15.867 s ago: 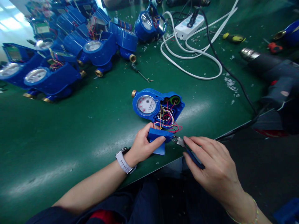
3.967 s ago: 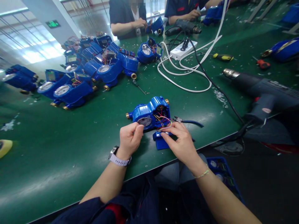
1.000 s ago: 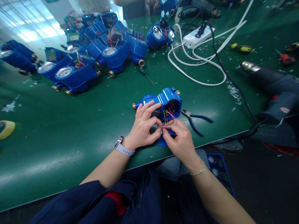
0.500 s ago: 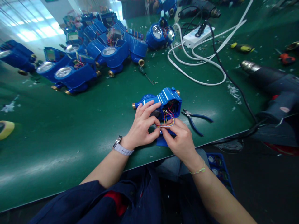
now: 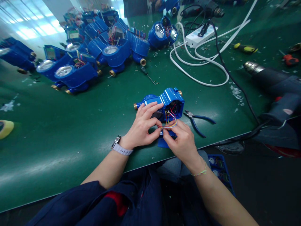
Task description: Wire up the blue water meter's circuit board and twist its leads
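A blue water meter (image 5: 169, 96) lies on its side on the green bench, its open housing facing me. Several thin coloured wires (image 5: 172, 123) loop out of that housing. My left hand (image 5: 144, 128) pinches the wires' left end between thumb and index finger, while its other fingers rest against the meter's body. Thumb and fingers of my right hand (image 5: 182, 138) close on the same wires just to the right. Under my hands sits a blue flap or cover (image 5: 162, 143), mostly hidden. Right of the meter lie cutting pliers (image 5: 198, 121) with dark blue handles, jaws apart.
Many blue water meters (image 5: 75, 77) crowd the back left. Behind my hands lies a thin screwdriver (image 5: 148, 75). A white power strip (image 5: 199, 36) and its looped cable lie at back right, near a heat gun (image 5: 270, 78). A tape roll (image 5: 6, 128) sits far left.
Almost nothing differs. The whole view has shifted very slightly, and both hands keep their pinch on the wires.
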`<state>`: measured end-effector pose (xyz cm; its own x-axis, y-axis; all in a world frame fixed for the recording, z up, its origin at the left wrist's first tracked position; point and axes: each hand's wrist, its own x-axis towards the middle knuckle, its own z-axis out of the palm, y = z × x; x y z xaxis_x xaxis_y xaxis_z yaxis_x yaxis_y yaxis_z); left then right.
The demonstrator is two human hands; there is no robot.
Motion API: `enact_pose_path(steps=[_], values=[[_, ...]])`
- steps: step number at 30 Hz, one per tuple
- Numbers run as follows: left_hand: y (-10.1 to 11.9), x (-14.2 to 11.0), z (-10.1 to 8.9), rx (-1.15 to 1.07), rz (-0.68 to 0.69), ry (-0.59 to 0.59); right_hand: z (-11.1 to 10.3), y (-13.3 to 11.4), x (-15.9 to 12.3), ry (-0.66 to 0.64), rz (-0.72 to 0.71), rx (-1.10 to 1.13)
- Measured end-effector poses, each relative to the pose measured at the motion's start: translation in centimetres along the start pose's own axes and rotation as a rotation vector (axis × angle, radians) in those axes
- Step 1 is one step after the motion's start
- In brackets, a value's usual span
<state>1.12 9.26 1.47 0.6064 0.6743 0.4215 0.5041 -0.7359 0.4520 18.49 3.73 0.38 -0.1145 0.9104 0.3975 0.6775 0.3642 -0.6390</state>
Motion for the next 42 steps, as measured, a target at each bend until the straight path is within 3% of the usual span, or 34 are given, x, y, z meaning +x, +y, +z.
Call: enact_pose_path(steps=[28,36,42], values=[[0.19,0.12,0.03,-0.074,-0.016,0.039,-0.07,-0.26,0.30,-0.011,-0.046,-0.026],[0.15,0.14,-0.23,-0.097,-0.014,0.011,-0.63,-0.25,0.65,0.008,0.104,0.144],[0.30,0.15,-0.13,-0.087,-0.032,0.025,-0.78,-0.35,0.22,-0.034,0.052,0.178]])
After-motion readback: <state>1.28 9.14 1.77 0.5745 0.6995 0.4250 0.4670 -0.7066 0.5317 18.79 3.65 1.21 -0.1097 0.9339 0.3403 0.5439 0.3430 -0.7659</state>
